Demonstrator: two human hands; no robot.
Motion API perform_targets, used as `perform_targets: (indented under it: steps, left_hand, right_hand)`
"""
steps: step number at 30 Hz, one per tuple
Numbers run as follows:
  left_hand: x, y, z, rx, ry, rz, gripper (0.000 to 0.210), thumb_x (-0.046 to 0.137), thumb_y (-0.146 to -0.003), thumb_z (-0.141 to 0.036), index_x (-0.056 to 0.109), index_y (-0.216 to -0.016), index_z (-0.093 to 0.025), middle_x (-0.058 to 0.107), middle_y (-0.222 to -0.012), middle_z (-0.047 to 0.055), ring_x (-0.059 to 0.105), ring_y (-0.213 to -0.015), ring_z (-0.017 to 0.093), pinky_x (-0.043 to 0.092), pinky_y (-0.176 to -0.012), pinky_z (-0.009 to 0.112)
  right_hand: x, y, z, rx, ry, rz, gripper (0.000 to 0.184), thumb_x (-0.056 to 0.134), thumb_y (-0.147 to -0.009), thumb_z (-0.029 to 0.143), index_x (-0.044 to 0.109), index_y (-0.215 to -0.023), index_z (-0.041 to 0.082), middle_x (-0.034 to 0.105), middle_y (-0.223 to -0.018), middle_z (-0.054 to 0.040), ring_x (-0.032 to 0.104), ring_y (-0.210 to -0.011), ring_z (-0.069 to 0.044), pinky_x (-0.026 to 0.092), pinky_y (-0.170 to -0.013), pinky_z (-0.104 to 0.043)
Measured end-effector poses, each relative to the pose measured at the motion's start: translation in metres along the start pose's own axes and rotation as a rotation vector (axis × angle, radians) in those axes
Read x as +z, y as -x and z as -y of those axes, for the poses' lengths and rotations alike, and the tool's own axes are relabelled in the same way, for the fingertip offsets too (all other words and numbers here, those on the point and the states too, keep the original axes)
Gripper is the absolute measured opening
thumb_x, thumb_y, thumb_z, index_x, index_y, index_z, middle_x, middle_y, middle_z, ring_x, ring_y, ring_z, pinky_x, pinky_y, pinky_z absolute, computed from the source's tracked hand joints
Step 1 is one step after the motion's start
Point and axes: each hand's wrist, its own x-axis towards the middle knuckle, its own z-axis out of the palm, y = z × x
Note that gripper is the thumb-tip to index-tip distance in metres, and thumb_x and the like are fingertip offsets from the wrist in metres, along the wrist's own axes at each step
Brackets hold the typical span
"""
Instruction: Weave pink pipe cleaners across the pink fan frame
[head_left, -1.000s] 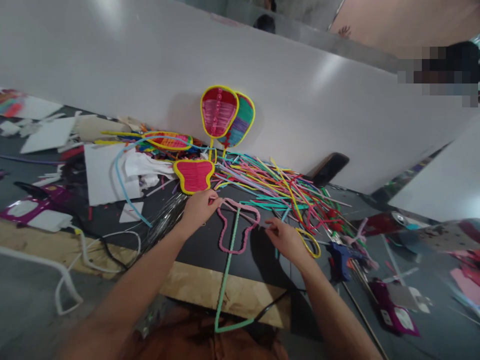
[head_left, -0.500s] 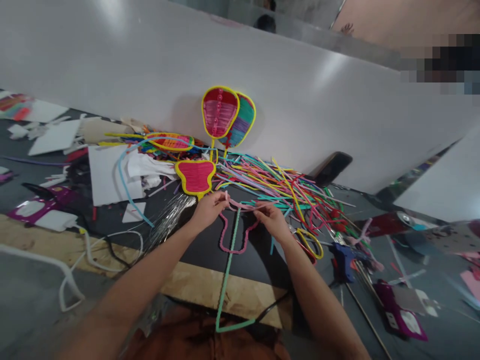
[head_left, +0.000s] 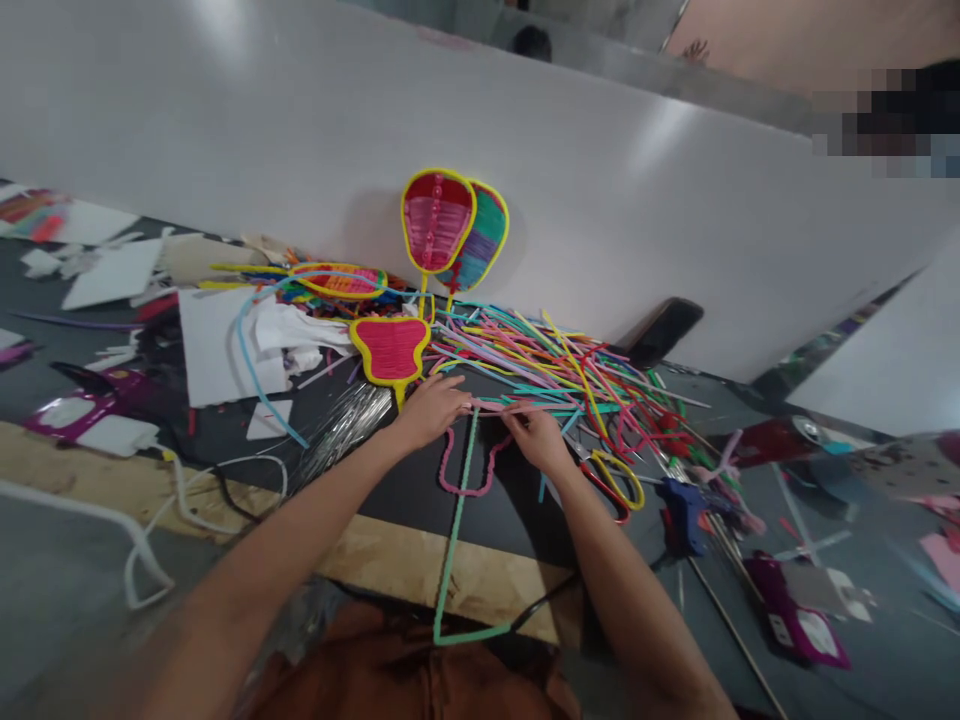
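Observation:
A pink pipe cleaner (head_left: 469, 491) bent into a curvy outline lies on the dark table, its upper edge between my two hands. My left hand (head_left: 437, 407) pinches the left part of that edge, some of its fingers lifted. On the other side my right hand (head_left: 531, 428) grips the right part with thumb and forefinger. A light green pipe cleaner (head_left: 454, 560) runs down through the outline, past the table edge, and bends sharply near my lap. Just beyond my left hand is a yellow-rimmed fan shape (head_left: 391, 352) filled with pink strands.
Loose coloured pipe cleaners (head_left: 525, 350) are heaped behind my hands. Two fan shapes (head_left: 438, 222) lean on the grey partition (head_left: 300, 130). Yellow-handled scissors (head_left: 616, 478) and a blue glue gun (head_left: 683, 515) lie right. White sheets (head_left: 225, 350) and silvery wires (head_left: 345, 430) lie left.
My left hand has moved slightly right, closer to my right hand, and its fingers have spread more. The upper edge of the pink outline looks straighter between the hands.

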Motion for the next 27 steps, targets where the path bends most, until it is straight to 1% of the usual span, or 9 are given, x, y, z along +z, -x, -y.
perform_targets:
  steps: [4, 8, 11, 15, 18, 20, 21, 23, 27]
  left_hand:
    - [0.002, 0.001, -0.002, 0.022, 0.008, 0.014, 0.030, 0.036, -0.094, -0.026, 0.065, -0.096, -0.022, 0.069, -0.109, 0.003, 0.052, -0.118, 0.018, 0.030, -0.103, 0.041]
    - [0.003, 0.003, -0.004, 0.030, -0.018, 0.035, 0.026, 0.041, -0.092, -0.028, 0.065, -0.102, -0.022, 0.069, -0.109, 0.006, 0.054, -0.116, 0.018, 0.032, -0.099, 0.039]
    - [0.001, 0.003, -0.006, 0.052, -0.022, 0.045, 0.028, 0.040, -0.092, -0.026, 0.065, -0.104, -0.024, 0.069, -0.108, 0.005, 0.053, -0.116, 0.019, 0.032, -0.098, 0.039]
    - [-0.002, 0.001, -0.009, 0.026, -0.011, 0.073, 0.031, 0.038, -0.092, -0.025, 0.066, -0.105, -0.023, 0.067, -0.112, 0.008, 0.053, -0.117, 0.021, 0.033, -0.097, 0.039]
    - [-0.001, 0.000, -0.012, 0.009, -0.005, 0.090, 0.032, 0.038, -0.091, -0.024, 0.066, -0.107, -0.023, 0.067, -0.113, 0.006, 0.051, -0.119, 0.021, 0.031, -0.099, 0.041]
    - [0.000, 0.000, -0.012, 0.002, -0.008, 0.083, 0.032, 0.038, -0.091, -0.023, 0.066, -0.107, -0.023, 0.067, -0.112, 0.006, 0.050, -0.119, 0.022, 0.029, -0.100, 0.042]
    - [0.001, 0.000, -0.013, 0.002, -0.009, 0.078, 0.033, 0.037, -0.091, -0.023, 0.066, -0.107, -0.023, 0.067, -0.113, 0.006, 0.050, -0.119, 0.022, 0.029, -0.101, 0.042]
    - [0.002, 0.000, -0.013, 0.005, -0.013, 0.071, 0.034, 0.035, -0.092, -0.024, 0.066, -0.108, -0.022, 0.067, -0.113, 0.006, 0.050, -0.120, 0.022, 0.028, -0.101, 0.042]
    - [0.004, 0.001, -0.011, 0.008, -0.033, 0.069, 0.036, 0.033, -0.092, -0.027, 0.065, -0.109, -0.023, 0.068, -0.111, 0.005, 0.052, -0.117, 0.022, 0.029, -0.101, 0.041]
  right_hand:
    - [-0.003, 0.009, 0.002, 0.003, 0.042, 0.027, 0.027, 0.044, -0.087, 0.037, 0.064, -0.085, 0.019, 0.067, -0.076, -0.0041, 0.062, -0.069, -0.018, 0.045, -0.065, -0.028]
    - [-0.009, 0.015, 0.007, 0.047, 0.080, 0.051, 0.026, 0.045, -0.086, 0.036, 0.065, -0.088, 0.019, 0.066, -0.071, -0.0035, 0.059, -0.063, -0.017, 0.043, -0.061, -0.027]
    - [-0.023, 0.029, 0.013, 0.053, 0.185, 0.091, 0.022, 0.049, -0.085, 0.033, 0.065, -0.091, 0.020, 0.068, -0.078, -0.0046, 0.061, -0.068, -0.018, 0.042, -0.063, -0.027]
    - [-0.045, 0.073, 0.028, -0.019, 0.388, 0.245, 0.019, 0.049, -0.087, 0.028, 0.066, -0.088, 0.020, 0.068, -0.080, -0.0069, 0.061, -0.073, -0.019, 0.042, -0.065, -0.028]
    - [-0.053, 0.118, 0.042, -0.196, 0.287, 0.417, 0.020, 0.046, -0.090, 0.026, 0.065, -0.095, 0.022, 0.068, -0.088, -0.0071, 0.060, -0.084, -0.019, 0.044, -0.076, -0.030]
    - [-0.052, 0.145, 0.049, -0.275, 0.270, 0.543, 0.018, 0.054, -0.087, 0.026, 0.064, -0.101, 0.022, 0.067, -0.098, -0.0071, 0.057, -0.091, -0.020, 0.044, -0.080, -0.031]
    - [-0.050, 0.157, 0.052, -0.278, 0.310, 0.568, 0.020, 0.058, -0.084, 0.026, 0.063, -0.103, 0.022, 0.065, -0.103, -0.0075, 0.055, -0.093, -0.021, 0.044, -0.080, -0.032]
    - [-0.046, 0.177, 0.054, -0.245, 0.410, 0.560, 0.021, 0.062, -0.082, 0.024, 0.063, -0.103, 0.022, 0.063, -0.110, -0.0076, 0.052, -0.095, -0.022, 0.042, -0.080, -0.034]
    - [-0.041, 0.198, 0.052, -0.237, 0.486, 0.505, 0.016, 0.055, -0.086, 0.019, 0.063, -0.100, 0.023, 0.063, -0.109, -0.0057, 0.049, -0.095, -0.022, 0.038, -0.081, -0.034]
